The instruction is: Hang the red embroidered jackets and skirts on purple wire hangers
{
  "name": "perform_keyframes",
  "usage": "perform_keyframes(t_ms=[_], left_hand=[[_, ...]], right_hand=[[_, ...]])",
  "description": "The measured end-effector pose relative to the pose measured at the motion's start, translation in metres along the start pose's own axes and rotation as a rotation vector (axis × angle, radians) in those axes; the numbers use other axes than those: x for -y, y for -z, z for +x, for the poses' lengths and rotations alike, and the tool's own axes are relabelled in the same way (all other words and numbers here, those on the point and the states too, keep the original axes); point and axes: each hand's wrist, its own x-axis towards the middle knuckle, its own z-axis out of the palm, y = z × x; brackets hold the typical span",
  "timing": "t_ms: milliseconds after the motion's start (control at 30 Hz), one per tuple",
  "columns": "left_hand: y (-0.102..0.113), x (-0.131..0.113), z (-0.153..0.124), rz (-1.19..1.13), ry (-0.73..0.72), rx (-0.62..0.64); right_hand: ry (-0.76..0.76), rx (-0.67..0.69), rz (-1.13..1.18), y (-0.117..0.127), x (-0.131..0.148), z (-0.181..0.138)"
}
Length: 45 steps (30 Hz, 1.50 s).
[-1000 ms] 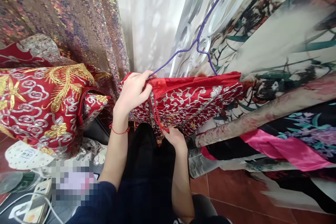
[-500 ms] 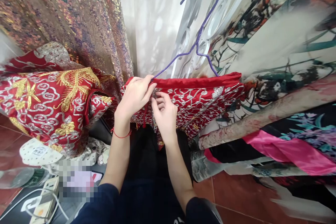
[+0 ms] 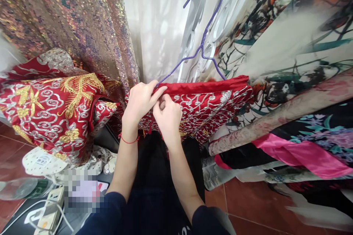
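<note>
A red embroidered skirt (image 3: 212,104) with silver scrolls and a plain red waistband hangs in front of me on a purple hanger (image 3: 203,40). At the waistband's left end, my left hand (image 3: 138,102) is closed on the cloth, thumb pointing right, beside the hanger's lower left arm. My right hand (image 3: 168,115) is just right of it and slightly lower, fingers curled into a pinch at the waistband's edge. The curled fingers hide exactly which bit of cloth is pinched. A red cord hangs below the hands.
To the left, a red and gold embroidered garment (image 3: 63,114) is heaped over a dotted white cloth (image 3: 42,159). Below lie a power strip (image 3: 49,209) with white cables and a clear bottle (image 3: 19,188). Sequined fabric (image 3: 91,25) hangs behind; floral garments (image 3: 275,66) hang on the right.
My right hand has shifted a little left and up, closer to my left hand, with its fingers more curled. The hanger and skirt appear slightly further left in view.
</note>
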Motion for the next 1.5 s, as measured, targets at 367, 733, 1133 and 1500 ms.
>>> perform_keyframes(t_ms=[367,733,1133,1500], left_hand=[[-0.030,-0.008,-0.003,-0.078,0.135,-0.338],[-0.045,-0.009,0.006,-0.083,0.150,-0.332],[-0.045,-0.008,0.003,-0.066,0.139,-0.342],[-0.044,-0.004,0.005,-0.065,0.078,-0.382]], right_hand=[[-0.176,0.285,0.942,-0.010,-0.023,-0.005],[-0.392,0.306,0.887,-0.053,-0.099,-0.045],[-0.448,0.348,0.860,-0.087,-0.132,-0.053],[-0.421,0.423,0.667,-0.093,-0.132,-0.047]])
